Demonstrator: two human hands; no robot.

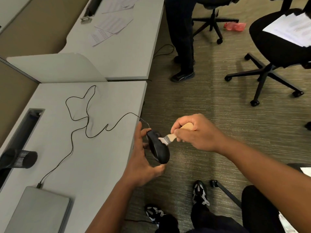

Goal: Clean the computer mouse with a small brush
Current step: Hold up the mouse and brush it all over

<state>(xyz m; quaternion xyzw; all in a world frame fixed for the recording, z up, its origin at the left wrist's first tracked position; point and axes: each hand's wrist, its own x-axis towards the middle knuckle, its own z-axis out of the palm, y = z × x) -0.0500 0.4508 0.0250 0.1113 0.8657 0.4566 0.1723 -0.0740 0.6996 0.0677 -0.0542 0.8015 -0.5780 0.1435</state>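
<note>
Both grips closed: mouse [158,147], brush [170,137].

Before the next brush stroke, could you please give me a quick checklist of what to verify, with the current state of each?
1. Mouse held firmly: ok, the left hand grips it off the desk edge.
2. Brush in hand: ok, the right hand grips its wooden handle.
3. Bristles on the mouse: ok, they touch its top.
4. Cable slack: ok, it lies in loose loops on the desk.
5. Cable unplugged from the laptop: not ok, it appears to run to the laptop's edge.
6. Dust left on the mouse: cannot tell.
</note>
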